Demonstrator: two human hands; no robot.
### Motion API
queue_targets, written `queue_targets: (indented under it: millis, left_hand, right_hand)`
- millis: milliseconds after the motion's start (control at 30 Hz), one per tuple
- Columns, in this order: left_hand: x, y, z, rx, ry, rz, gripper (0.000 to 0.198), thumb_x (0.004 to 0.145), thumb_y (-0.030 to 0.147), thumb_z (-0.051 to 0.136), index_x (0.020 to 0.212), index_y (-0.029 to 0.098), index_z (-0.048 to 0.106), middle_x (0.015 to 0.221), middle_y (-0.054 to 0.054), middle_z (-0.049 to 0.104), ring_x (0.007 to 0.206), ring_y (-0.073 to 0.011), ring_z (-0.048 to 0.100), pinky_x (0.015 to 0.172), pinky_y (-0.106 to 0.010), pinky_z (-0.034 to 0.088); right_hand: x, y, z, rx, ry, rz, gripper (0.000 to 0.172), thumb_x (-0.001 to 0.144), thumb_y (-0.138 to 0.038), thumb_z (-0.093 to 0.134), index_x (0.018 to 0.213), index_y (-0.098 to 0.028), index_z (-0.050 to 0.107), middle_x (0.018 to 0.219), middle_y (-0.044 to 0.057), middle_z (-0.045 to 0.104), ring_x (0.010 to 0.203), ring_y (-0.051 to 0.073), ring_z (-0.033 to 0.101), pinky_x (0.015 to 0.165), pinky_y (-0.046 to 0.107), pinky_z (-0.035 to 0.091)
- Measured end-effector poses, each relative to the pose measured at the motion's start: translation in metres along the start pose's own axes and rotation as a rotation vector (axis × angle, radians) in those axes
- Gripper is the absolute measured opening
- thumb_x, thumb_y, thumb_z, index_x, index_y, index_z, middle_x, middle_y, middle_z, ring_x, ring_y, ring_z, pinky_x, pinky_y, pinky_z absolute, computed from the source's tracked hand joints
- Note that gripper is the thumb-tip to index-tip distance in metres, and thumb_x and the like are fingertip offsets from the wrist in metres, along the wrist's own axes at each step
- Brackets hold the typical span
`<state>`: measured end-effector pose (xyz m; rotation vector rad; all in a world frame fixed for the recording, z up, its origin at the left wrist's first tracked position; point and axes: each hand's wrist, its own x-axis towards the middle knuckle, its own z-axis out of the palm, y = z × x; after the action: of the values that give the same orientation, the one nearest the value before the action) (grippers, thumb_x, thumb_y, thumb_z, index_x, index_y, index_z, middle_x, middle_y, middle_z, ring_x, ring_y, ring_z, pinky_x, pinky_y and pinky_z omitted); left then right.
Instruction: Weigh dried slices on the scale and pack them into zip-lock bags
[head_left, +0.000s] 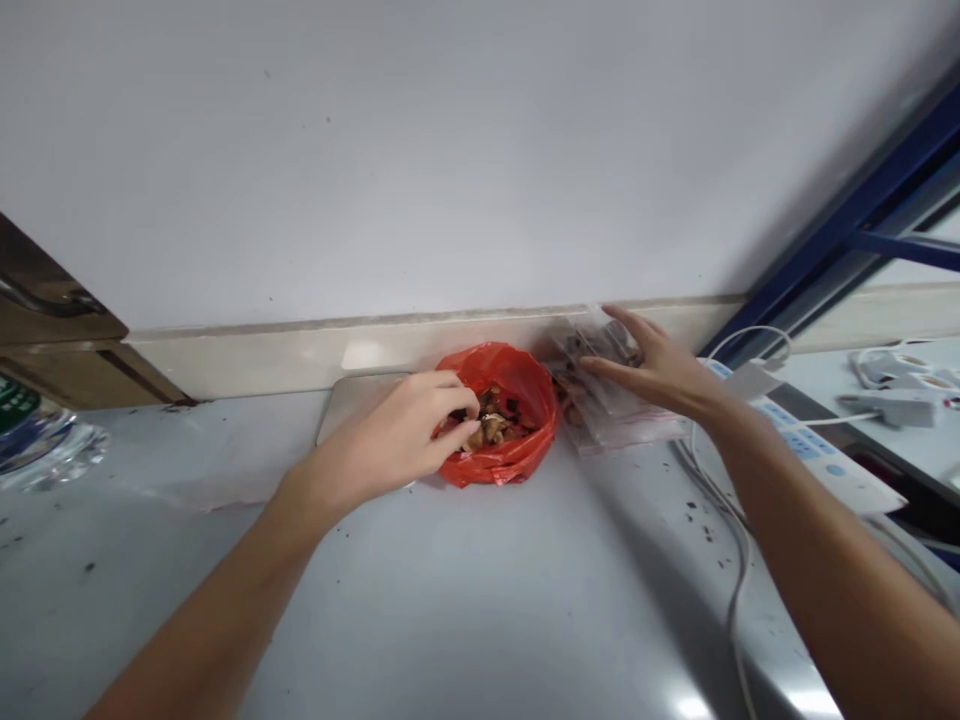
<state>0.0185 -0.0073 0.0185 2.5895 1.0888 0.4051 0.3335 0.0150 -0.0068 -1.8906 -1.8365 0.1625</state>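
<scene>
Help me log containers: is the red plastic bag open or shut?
Open. The red plastic bag has its mouth spread wide, showing brown pieces inside, with the left hand reaching over its rim.

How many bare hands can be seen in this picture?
2: the left hand at the mouth of the red plastic bag, and the right hand at the clear plastic bags beside it.
</scene>
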Motion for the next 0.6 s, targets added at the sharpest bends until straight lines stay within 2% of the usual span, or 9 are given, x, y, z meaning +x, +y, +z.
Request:
queue_targets:
  millis: [100,233,300,400,467,533,600]
  left_hand:
    - [0.002,0.002,0.001,0.005,-0.002,0.001,0.030,0.100,0.029,0.046,0.088,0.022,0.073,0.093,-0.005,0.070,0.077,-0.0187,0.063,0.067,-0.031,0.048]
    - [0.001,0.003,-0.001,0.004,-0.010,-0.018,0.028,0.098,0.027,0.047,0.087,0.022,0.072,0.096,-0.005,0.071,0.079,-0.0184,0.064,0.065,-0.030,0.047]
    - [0.001,0.004,-0.002,-0.003,-0.023,-0.040,0.027,0.098,0.025,0.048,0.087,0.021,0.072,0.098,-0.004,0.072,0.080,-0.0183,0.065,0.064,-0.029,0.046]
    - [0.001,0.003,-0.006,-0.007,-0.033,-0.060,0.026,0.098,0.026,0.049,0.086,0.021,0.072,0.097,-0.004,0.072,0.082,-0.0189,0.065,0.065,-0.029,0.046]
    - [0.000,-0.001,-0.008,0.003,-0.046,-0.072,0.025,0.097,0.027,0.051,0.085,0.021,0.071,0.094,-0.004,0.072,0.081,-0.0194,0.065,0.067,-0.029,0.046]
    - [-0.001,-0.007,-0.011,0.021,-0.078,-0.110,0.024,0.096,0.028,0.052,0.083,0.022,0.070,0.088,-0.003,0.071,0.077,-0.0190,0.064,0.064,-0.029,0.043]
    - [-0.004,-0.013,-0.014,0.037,-0.112,-0.159,0.025,0.095,0.030,0.052,0.078,0.023,0.068,0.079,-0.001,0.068,0.068,-0.0175,0.059,0.059,-0.029,0.038]
  right_hand:
    - [-0.005,-0.006,-0.009,0.011,-0.011,-0.041,0.082,0.087,-0.074,0.054,0.153,-0.025,0.053,0.160,0.012,0.052,0.147,0.038,0.047,0.120,0.059,0.040]
    - [0.000,-0.018,-0.021,-0.060,0.039,-0.139,0.057,0.096,-0.064,0.046,0.136,-0.029,0.069,0.148,0.008,0.064,0.147,0.034,0.049,0.123,0.059,0.034]
    - [0.004,-0.028,-0.023,-0.082,0.087,-0.164,0.048,0.097,-0.054,0.047,0.126,-0.028,0.074,0.140,0.008,0.070,0.140,0.034,0.056,0.120,0.059,0.039]
    - [0.003,-0.052,-0.024,-0.010,0.142,-0.126,0.039,0.098,-0.043,0.047,0.112,-0.023,0.078,0.120,0.011,0.078,0.117,0.033,0.070,0.102,0.050,0.053]
    - [0.001,-0.073,-0.024,0.081,0.035,-0.111,0.036,0.098,-0.038,0.048,0.106,-0.020,0.077,0.106,0.010,0.080,0.099,0.028,0.074,0.088,0.040,0.057]
    - [0.000,-0.094,-0.020,0.102,-0.212,-0.160,0.030,0.097,-0.034,0.051,0.103,-0.019,0.077,0.099,0.007,0.080,0.090,0.024,0.073,0.079,0.033,0.055]
    - [0.001,-0.112,-0.012,-0.012,-0.483,-0.165,0.023,0.094,-0.035,0.058,0.100,-0.021,0.076,0.102,0.006,0.079,0.090,0.022,0.072,0.075,0.031,0.053]
